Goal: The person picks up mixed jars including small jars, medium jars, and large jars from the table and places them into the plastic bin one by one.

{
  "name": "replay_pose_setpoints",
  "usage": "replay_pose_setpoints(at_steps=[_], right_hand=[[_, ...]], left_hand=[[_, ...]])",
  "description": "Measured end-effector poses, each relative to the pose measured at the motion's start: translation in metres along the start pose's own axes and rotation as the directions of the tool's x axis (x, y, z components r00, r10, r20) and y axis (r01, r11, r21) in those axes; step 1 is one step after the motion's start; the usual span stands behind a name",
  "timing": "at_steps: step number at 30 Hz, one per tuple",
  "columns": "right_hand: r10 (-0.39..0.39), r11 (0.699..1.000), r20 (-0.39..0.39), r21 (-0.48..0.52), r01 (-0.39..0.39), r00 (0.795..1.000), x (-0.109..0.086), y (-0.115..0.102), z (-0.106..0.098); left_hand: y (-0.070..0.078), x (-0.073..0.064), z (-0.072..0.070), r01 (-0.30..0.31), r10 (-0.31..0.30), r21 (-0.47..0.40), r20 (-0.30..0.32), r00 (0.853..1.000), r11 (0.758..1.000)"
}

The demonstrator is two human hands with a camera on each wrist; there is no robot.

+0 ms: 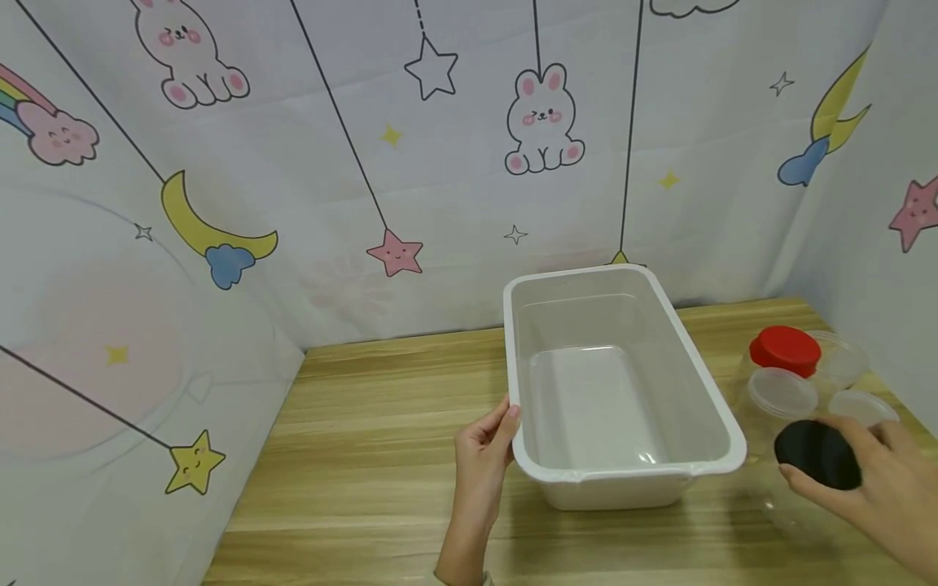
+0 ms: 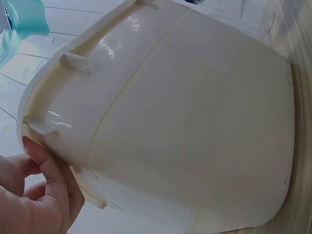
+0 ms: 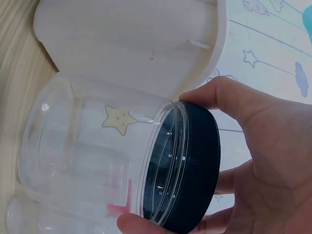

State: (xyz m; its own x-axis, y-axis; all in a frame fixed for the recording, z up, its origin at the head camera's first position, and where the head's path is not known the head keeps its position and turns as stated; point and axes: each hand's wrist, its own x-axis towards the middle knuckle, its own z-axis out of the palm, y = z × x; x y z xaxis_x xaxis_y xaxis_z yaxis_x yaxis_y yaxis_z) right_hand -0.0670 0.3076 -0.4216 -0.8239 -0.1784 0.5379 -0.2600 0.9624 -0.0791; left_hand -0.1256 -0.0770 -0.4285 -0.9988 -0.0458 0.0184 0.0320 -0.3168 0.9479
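Observation:
My left hand (image 1: 479,464) pinches the left rim of a deep white plastic tub (image 1: 619,492) standing on the table. In the left wrist view, the fingers curl under that rim, against the tub's outer wall (image 2: 195,107). To the tub's right, my right hand (image 1: 879,488) grips the black screw lid (image 1: 817,454) of a clear plastic jar (image 3: 92,131). Thumb and fingers spread around the lid's edge in the right wrist view. The jar looks transparent and upright beside the tub; I cannot tell whether its base touches the table.
Behind the right hand stand several clear jars, one with a red lid (image 1: 787,350) and others with translucent lids (image 1: 782,392). A wood-grain table (image 1: 366,456) lies beneath everything. Printed curtains (image 1: 454,163) hang at the back and both sides.

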Motion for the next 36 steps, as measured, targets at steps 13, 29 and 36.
replay_pose_setpoints(at_steps=[13,29,36], right_hand=[[0.208,0.976,-0.113,0.093,-0.198,0.972,0.012,-0.011,-0.007],[0.299,0.942,-0.005,0.160,-0.295,0.954,0.024,-0.011,-0.020],[0.280,0.949,0.003,0.152,-0.278,0.960,0.032,-0.011,-0.025]], left_hand=[[0.000,-0.001,0.000,-0.002,0.002,0.001,0.000,1.000,1.000],[0.000,0.001,0.000,-0.004,0.004,0.009,0.002,1.000,1.000],[0.001,0.001,0.000,-0.006,0.006,0.010,0.005,1.000,1.000]])
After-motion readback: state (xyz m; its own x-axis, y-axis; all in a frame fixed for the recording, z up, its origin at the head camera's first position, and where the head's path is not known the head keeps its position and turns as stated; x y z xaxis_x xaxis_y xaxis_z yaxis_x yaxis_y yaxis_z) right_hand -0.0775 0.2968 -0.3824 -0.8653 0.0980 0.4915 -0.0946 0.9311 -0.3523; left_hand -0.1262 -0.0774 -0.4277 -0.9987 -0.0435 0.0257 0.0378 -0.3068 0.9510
